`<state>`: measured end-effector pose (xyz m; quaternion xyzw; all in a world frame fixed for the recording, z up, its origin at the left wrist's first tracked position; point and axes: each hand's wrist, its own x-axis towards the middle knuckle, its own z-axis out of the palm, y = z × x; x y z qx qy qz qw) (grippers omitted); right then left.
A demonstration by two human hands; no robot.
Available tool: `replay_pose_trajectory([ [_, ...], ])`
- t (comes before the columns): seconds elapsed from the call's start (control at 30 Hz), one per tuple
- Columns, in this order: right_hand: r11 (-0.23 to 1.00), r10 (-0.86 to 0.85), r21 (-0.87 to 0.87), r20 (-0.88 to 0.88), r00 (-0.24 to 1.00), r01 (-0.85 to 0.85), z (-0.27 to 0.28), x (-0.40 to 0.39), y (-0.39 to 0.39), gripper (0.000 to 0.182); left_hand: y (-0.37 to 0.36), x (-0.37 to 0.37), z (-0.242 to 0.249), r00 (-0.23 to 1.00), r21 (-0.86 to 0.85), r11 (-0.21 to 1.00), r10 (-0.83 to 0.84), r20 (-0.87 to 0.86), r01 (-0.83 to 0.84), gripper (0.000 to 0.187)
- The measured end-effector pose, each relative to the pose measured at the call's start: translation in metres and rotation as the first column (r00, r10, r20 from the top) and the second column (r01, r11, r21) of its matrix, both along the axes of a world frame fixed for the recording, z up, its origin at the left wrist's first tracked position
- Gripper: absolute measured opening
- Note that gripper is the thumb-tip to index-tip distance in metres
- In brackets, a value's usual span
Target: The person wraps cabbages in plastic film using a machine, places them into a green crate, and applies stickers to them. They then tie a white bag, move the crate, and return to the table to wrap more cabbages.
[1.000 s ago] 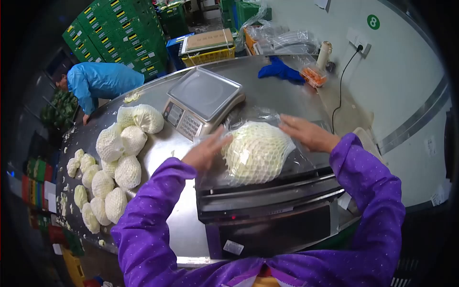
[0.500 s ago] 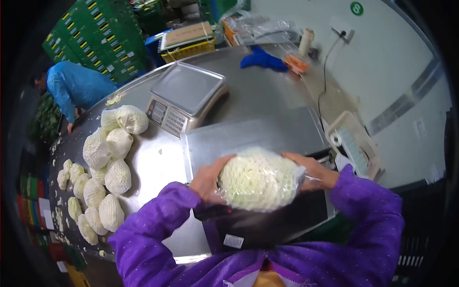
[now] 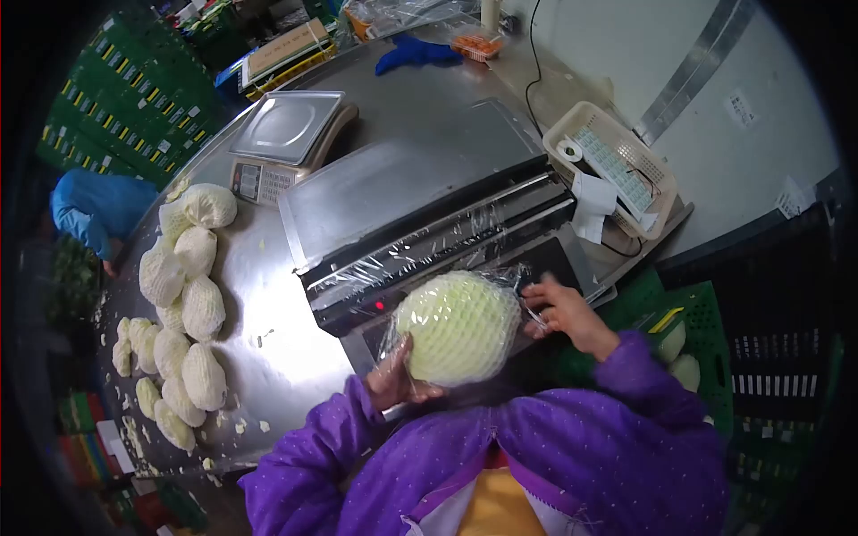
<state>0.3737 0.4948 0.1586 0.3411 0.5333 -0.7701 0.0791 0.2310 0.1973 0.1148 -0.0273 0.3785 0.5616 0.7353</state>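
Note:
A pale green cabbage (image 3: 460,329) in a white foam net and clear plastic film lies tilted just in front of the black wrapping machine (image 3: 335,308). My left hand (image 3: 402,375) grips its left lower side, thumb up against it and fingers toward its underside. At the other end, my right hand (image 3: 567,314) has its fingers apart, with fingertips at the loose edge of the film (image 3: 525,290). More film stretches across the machine's bars behind the cabbage, near a lit red light (image 3: 380,305).
Several netted cabbages (image 3: 204,308) are heaped on the metal table (image 3: 277,344) at left. Behind them stands a scale (image 3: 286,134). A cream basket (image 3: 585,112) sits at right, above a green crate (image 3: 710,326) holding cabbages. A person in blue (image 3: 98,210) bends at far left.
The cabbage has come down and closer to my body, off the machine's top, whose bars and film now show. My right hand has loosened from its side. The view has shifted right.

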Motion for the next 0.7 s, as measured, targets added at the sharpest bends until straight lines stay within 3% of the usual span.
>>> replay_pose_trajectory([
  [0.03, 0.969, 0.078, 0.239, -0.062, 0.995, -0.061, -0.001, -0.001, -0.012, 0.04, -0.003, 0.004, -0.003, 0.998, -0.043, 0.999, 0.023, -0.056, -0.026, 0.086],
  [0.1, 0.868, 0.097, 0.497, -0.162, 0.982, -0.004, -0.028, 0.003, -0.016, 0.025, -0.008, 0.014, -0.002, 0.982, -0.126, 0.988, 0.071, -0.176, -0.094, 0.084],
  [0.17, 0.936, -0.041, 0.326, -0.278, 0.96, 0.135, -0.036, 0.005, -0.013, 0.025, -0.019, 0.031, 0.024, 0.897, -0.192, 0.915, 0.275, -0.346, -0.354, 0.07],
  [0.23, 0.953, -0.116, 0.216, -0.384, 0.916, 0.211, -0.042, 0.01, -0.014, 0.025, -0.034, 0.049, 0.031, 0.735, -0.183, 0.761, 0.486, -0.473, -0.622, 0.061],
  [0.33, 0.948, -0.197, 0.15, -0.415, 0.888, 0.28, -0.042, 0.007, -0.023, 0.03, -0.02, 0.082, 0.035, 0.5, -0.142, 0.583, 0.518, -0.694, -0.8, 0.05],
  [0.37, 0.948, -0.218, 0.12, -0.425, 0.878, 0.294, -0.04, 0.006, -0.022, 0.031, -0.003, 0.088, 0.032, 0.326, -0.065, 0.495, 0.462, -0.825, -0.866, 0.037],
  [0.43, 0.924, -0.16, 0.251, -0.435, 0.886, 0.29, -0.04, 0.001, -0.017, 0.033, -0.002, 0.078, -0.017, 0.02, 0.1, 0.497, 0.231, -0.973, -0.862, 0.035],
  [0.5, 0.873, -0.137, 0.357, -0.477, 0.868, 0.334, -0.059, -0.014, -0.005, 0.033, -0.004, 0.059, -0.048, -0.162, 0.241, 0.449, 0.207, -0.965, -0.86, 0.033],
  [0.53, 0.672, -0.04, 0.646, -0.457, 0.889, 0.362, -0.086, -0.024, 0.008, 0.03, -0.002, 0.051, -0.056, -0.251, 0.314, 0.43, 0.196, -0.948, -0.846, 0.033],
  [0.57, 0.549, 0.023, 0.755, -0.443, 0.896, 0.359, -0.092, -0.03, 0.008, 0.028, -0.003, 0.046, -0.058, -0.266, 0.222, 0.502, -0.016, -0.964, -0.836, 0.031],
  [0.63, 0.249, 0.132, 0.906, -0.381, 0.915, 0.342, -0.093, -0.041, 0.009, 0.025, -0.001, 0.032, -0.059, -0.309, 0.011, 0.583, -0.414, -0.856, -0.812, 0.029],
  [0.67, 0.228, 0.14, 0.958, -0.21, 0.968, 0.175, -0.083, -0.043, 0.004, 0.021, 0.005, 0.026, -0.059, -0.352, -0.018, 0.625, -0.462, -0.814, -0.78, 0.021],
  [0.7, 0.125, 0.18, 0.988, -0.116, 0.977, 0.094, -0.086, -0.049, 0.001, 0.019, 0.011, 0.022, -0.057, -0.347, -0.057, 0.66, -0.466, -0.814, -0.749, 0.02],
])
